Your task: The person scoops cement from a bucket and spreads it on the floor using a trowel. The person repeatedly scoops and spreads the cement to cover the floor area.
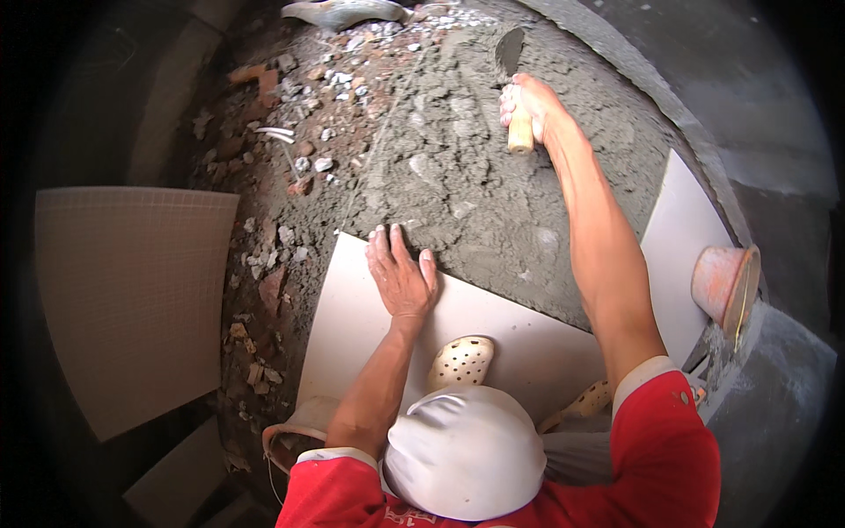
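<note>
My right hand (pixel 533 104) is closed around the wooden handle of a trowel (pixel 508 53), with the arm stretched far forward. The trowel's dark metal blade points away from me over a bed of rough grey wet mortar (pixel 475 185). My left hand (pixel 403 275) lies flat, fingers spread, near the far left corner of a large white tile (pixel 339 308). Its fingertips reach the tile's far edge, where the mortar begins. Pale clogs with holes (pixel 463 359) rest on the same tile.
A thin string runs along the mortar's left side, beside broken brick and rubble (pixel 308 132). Large tiles (pixel 136 299) lean at left. A mortar-stained bucket (pixel 723 283) stands by another white tile (pixel 685 224) at right; another bucket (pixel 304 421) is near my left elbow. A pale sack-like object (pixel 343 12) lies at the far end.
</note>
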`<state>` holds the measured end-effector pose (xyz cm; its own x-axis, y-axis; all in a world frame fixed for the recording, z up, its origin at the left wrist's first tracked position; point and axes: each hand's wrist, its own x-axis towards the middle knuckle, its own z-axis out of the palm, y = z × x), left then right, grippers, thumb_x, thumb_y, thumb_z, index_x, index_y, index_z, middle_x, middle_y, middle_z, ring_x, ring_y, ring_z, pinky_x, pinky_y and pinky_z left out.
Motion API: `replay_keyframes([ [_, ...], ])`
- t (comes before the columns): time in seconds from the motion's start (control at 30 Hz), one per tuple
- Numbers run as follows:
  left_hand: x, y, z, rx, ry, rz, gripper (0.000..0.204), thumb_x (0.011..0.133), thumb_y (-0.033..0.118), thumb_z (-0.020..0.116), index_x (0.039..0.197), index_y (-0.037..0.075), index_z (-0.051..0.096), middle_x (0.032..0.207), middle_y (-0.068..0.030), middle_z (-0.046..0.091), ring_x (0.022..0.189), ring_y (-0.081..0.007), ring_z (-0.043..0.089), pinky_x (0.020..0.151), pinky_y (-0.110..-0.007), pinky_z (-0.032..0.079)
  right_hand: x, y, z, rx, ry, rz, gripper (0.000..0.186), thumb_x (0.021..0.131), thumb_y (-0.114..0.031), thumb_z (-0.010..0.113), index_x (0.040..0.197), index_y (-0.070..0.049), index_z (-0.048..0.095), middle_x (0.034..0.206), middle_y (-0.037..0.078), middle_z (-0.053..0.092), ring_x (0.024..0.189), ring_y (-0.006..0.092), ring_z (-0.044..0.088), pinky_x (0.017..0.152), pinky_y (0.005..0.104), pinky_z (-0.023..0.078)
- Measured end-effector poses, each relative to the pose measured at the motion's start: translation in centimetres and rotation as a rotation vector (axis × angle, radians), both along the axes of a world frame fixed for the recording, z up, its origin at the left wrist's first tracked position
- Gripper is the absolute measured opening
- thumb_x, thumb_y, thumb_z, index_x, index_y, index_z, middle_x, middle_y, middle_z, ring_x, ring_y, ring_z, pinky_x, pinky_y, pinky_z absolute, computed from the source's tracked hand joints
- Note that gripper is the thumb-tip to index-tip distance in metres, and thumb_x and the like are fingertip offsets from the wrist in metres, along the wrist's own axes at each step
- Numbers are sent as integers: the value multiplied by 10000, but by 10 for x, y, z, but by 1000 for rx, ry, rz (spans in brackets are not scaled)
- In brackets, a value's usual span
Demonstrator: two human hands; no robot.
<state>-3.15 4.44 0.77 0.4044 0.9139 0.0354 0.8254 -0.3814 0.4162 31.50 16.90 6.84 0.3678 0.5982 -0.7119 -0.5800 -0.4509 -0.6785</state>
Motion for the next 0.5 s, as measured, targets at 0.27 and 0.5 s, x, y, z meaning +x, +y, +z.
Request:
replay_keyframes([
  [0.27, 0, 1, 2, -18, -15, 6, 718, 957, 326, 609, 1542, -31, 393, 1581, -272, 351, 1503, -448, 294, 1273, -573, 194, 13, 39, 24, -314, -496, 468, 335, 1107, -282, 387, 1168, 25, 507, 805, 84, 552, 581, 149, 532, 469, 294, 523],
  [0.5, -2, 0, -1, -38, -21, 21, 727, 943, 329, 616, 1539, -28, 401, 1579, -270, 351, 1502, -446, 298, 1267, -582, 207, 24, 12, 43, -443, -662, 662, 374, 1104, -346, 422, 949, -29, 544, 705, 24, 509, 491, 135, 477, 368, 336, 456],
])
